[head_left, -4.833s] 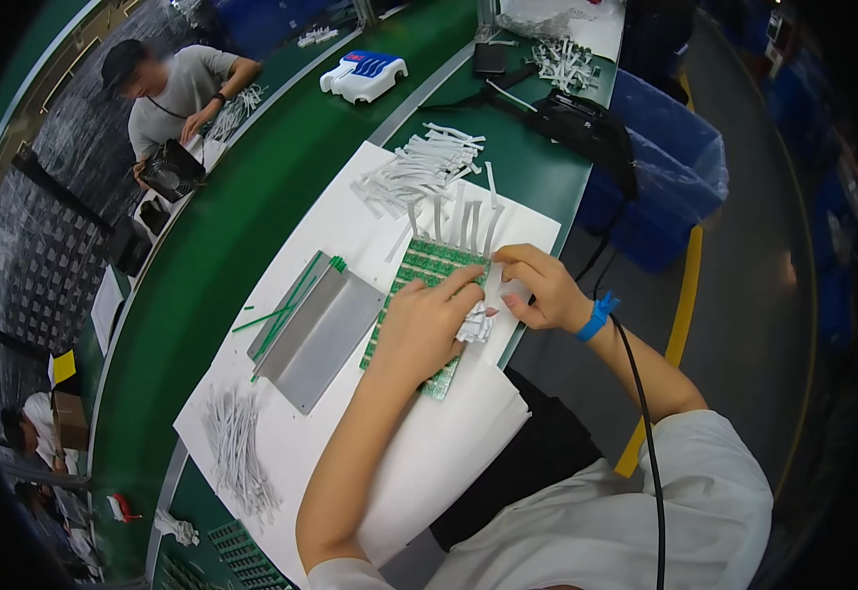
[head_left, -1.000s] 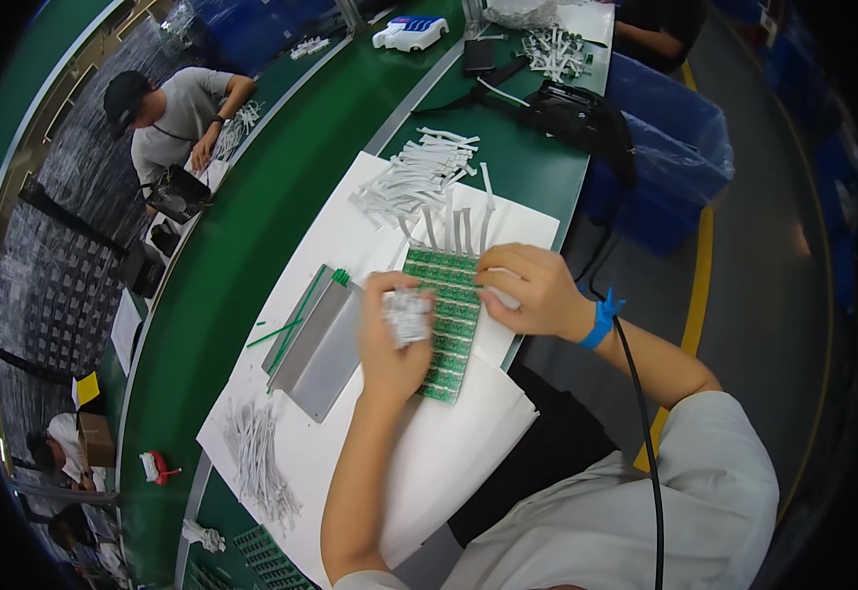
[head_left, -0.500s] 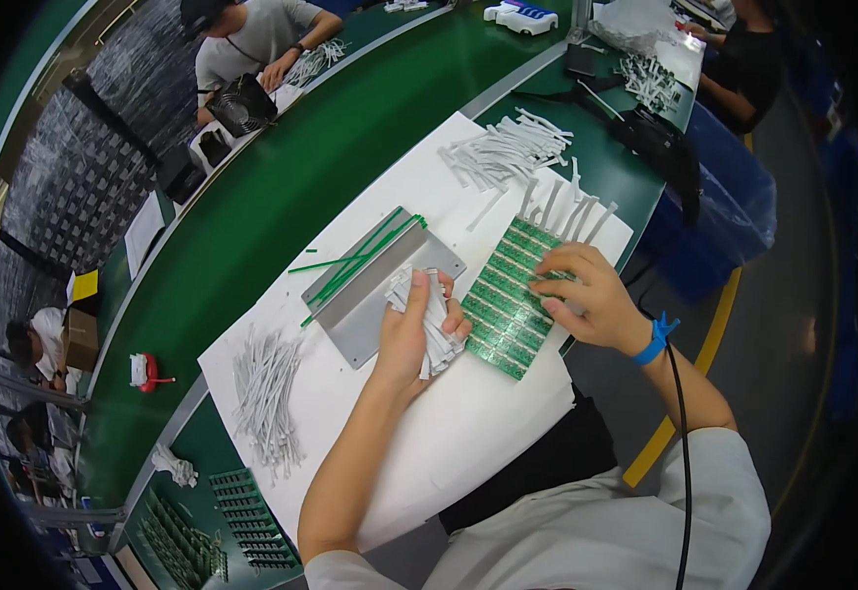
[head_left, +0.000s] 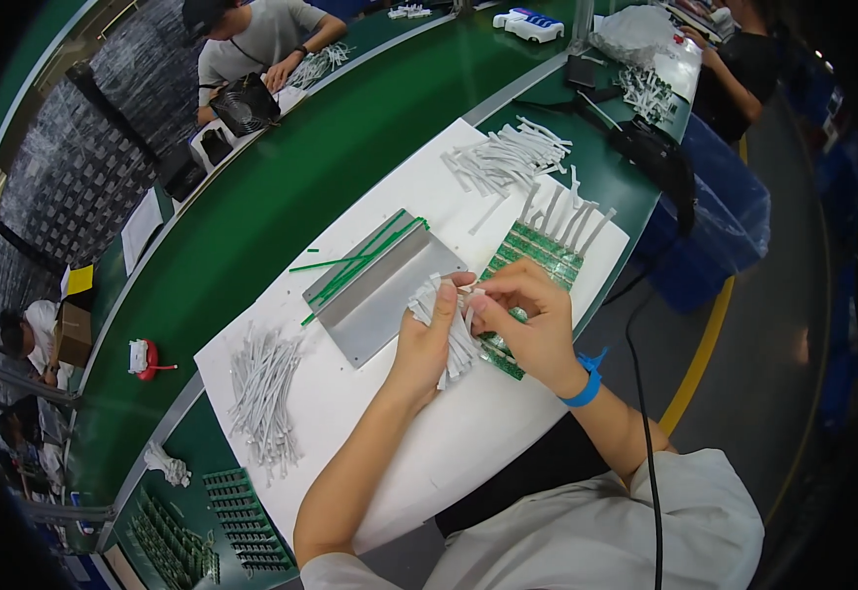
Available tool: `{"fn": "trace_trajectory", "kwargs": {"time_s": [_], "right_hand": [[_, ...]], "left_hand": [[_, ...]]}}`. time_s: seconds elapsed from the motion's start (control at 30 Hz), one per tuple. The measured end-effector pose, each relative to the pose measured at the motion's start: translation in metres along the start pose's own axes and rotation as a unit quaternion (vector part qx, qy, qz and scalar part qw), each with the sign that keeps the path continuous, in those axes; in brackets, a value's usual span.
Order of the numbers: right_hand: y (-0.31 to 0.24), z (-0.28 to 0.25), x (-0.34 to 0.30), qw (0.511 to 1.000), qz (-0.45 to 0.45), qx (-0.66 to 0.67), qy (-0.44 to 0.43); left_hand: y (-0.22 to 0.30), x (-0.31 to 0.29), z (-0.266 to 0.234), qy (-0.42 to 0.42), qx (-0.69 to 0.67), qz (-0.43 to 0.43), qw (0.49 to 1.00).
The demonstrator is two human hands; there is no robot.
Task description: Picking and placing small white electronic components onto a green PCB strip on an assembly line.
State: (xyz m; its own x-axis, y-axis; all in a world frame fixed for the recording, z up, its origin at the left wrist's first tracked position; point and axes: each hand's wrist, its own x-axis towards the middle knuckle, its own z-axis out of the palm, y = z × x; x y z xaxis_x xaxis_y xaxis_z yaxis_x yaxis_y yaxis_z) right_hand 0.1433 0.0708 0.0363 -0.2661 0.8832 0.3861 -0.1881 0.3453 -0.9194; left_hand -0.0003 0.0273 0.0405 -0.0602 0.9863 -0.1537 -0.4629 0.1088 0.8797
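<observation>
A bundle of short white flat cables (head_left: 458, 346) is gripped in my left hand (head_left: 421, 352) over the middle of the white sheet. My right hand (head_left: 532, 324), with a blue wrist strap, meets the bundle's upper end, thumb and fingers pinched together there. What the right fingertips hold is too small to make out. Partly hidden beneath the right hand lies a panel of green circuit boards (head_left: 545, 254). Several grey flat cables (head_left: 559, 218) stick out from its far edge. Left of my hands rests an angled grey metal plate (head_left: 362, 329) with thin green strips (head_left: 350, 273) on it.
White paper (head_left: 370, 462) covers the work surface. Loose flat cables lie in a left pile (head_left: 264, 393) and a far pile (head_left: 513, 155). Green board panels (head_left: 247, 521) stand lower left. A black cord (head_left: 642, 393) runs past my right arm. Co-workers sit across the green belt (head_left: 350, 147).
My right hand has moved left and nearer, from the circuit board panel to the cable bundle. The left hand with the bundle has shifted slightly right.
</observation>
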Motion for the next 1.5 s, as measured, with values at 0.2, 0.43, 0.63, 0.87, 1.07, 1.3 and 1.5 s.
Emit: {"fn": "trace_trajectory", "kwargs": {"time_s": [0.2,0.43,0.63,0.87,1.07,1.3,1.5], "right_hand": [[-0.013,-0.006,0.008,0.982,-0.031,0.15,0.109],[-0.016,-0.059,0.066,0.983,0.163,-0.084,-0.016],[-0.022,-0.08,0.113,0.802,-0.095,-0.529,-0.259],[-0.073,-0.046,0.069,0.801,-0.067,-0.444,-0.395],[-0.016,-0.075,0.11,0.768,-0.05,-0.571,-0.286],[0.005,-0.073,0.15,0.768,-0.014,-0.522,-0.372],[0.002,-0.065,0.167,0.711,0.025,-0.559,-0.426]], "left_hand": [[-0.002,0.004,-0.018,0.139,0.067,0.115,0.981],[0.005,-0.017,-0.033,0.022,0.544,0.291,0.787],[-0.008,-0.022,-0.034,-0.028,0.647,0.259,0.717],[-0.015,-0.022,-0.035,-0.041,0.667,0.277,0.69],[-0.018,-0.022,-0.028,-0.055,0.663,0.292,0.687],[-0.017,-0.024,-0.028,-0.064,0.686,0.291,0.664],[-0.015,-0.022,-0.03,-0.079,0.695,0.307,0.645]]}}
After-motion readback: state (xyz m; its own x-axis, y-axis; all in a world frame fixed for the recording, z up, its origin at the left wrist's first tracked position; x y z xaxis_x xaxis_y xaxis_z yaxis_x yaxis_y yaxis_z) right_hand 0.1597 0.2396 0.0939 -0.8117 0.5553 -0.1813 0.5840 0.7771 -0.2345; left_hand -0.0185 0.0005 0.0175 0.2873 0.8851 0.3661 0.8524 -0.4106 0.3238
